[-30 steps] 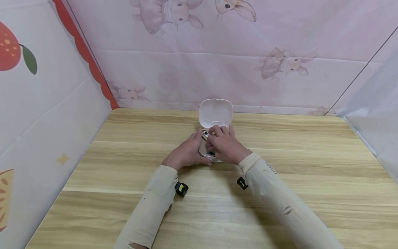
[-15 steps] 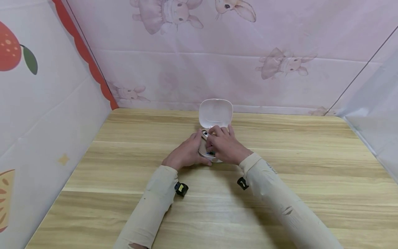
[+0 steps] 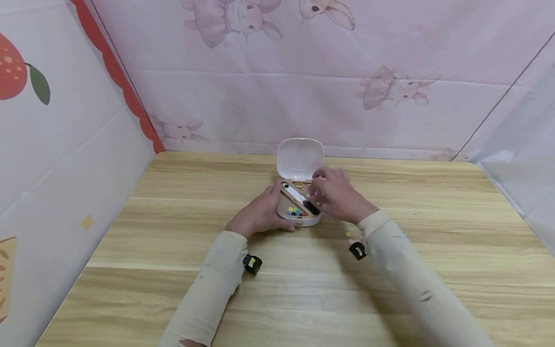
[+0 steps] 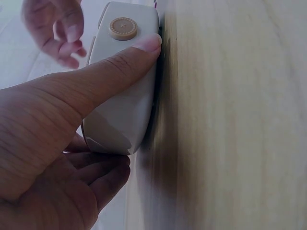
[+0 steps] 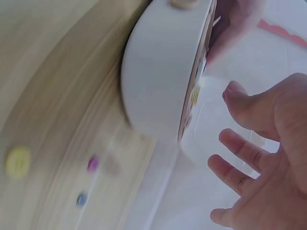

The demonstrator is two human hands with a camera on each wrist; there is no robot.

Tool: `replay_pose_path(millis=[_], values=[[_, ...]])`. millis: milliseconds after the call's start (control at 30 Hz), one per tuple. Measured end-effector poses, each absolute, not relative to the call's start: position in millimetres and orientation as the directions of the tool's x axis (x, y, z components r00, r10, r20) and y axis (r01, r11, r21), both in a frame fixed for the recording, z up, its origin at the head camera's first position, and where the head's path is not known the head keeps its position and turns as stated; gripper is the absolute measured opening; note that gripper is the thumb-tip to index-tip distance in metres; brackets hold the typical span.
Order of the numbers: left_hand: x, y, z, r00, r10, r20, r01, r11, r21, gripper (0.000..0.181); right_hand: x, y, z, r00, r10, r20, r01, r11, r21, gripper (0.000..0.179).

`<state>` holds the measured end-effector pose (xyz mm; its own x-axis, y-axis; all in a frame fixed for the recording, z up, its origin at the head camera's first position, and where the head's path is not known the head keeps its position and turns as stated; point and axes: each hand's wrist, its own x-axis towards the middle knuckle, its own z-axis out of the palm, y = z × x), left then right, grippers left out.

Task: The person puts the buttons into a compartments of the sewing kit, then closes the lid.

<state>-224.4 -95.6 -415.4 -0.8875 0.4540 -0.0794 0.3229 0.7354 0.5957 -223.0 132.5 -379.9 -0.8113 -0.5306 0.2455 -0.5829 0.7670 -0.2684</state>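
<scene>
A small white sewing box stands on the table with its lid raised at the back. Inside, a white and black tool lies in a diagonal slot, its kind unclear. Several coloured buttons sit in the front compartment. My left hand grips the box from the left; in the left wrist view its thumb lies along the front wall, below a tan round button catch. Over the right side of the box is my right hand; in the right wrist view its fingers are spread and hold nothing.
On the wooden table, a yellow button lies near the right wrist. A magenta button and a grey-blue one show in the right wrist view. A printed cloth wall rises behind the table.
My right hand has moved right, off the middle of the box, uncovering the diagonal tool and the buttons. The yellow button on the table has come into view. My left hand has stayed put.
</scene>
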Motion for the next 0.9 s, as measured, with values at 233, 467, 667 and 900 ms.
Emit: replay_pose_path(millis=[233,467,667,900], values=[[-224.4,-95.8,-413.4,-0.887,0.453,-0.088,0.321,0.742,0.589,0.13,-224.2,158.4,-381.5,-0.856,-0.478,0.198,-0.517,0.807,-0.285,0.006],[-224.0,-95.9,-411.4,-0.886,0.455,-0.087,0.316,0.732,0.604,0.13,-228.0,176.7,-387.3,-0.897,-0.425,0.125,-0.443,0.851,-0.282,0.012],[-225.1,-96.6,-410.7,-0.884,0.458,-0.087,0.319,0.729,0.605,0.13,-228.5,187.4,-391.2,-0.918,-0.393,0.053,-0.392,0.883,-0.258,0.006],[-226.5,-97.4,-409.8,-0.879,0.469,-0.087,0.326,0.725,0.606,0.13,-227.9,194.2,-394.2,-0.928,-0.372,0.013,-0.364,0.898,-0.247,0.009]])
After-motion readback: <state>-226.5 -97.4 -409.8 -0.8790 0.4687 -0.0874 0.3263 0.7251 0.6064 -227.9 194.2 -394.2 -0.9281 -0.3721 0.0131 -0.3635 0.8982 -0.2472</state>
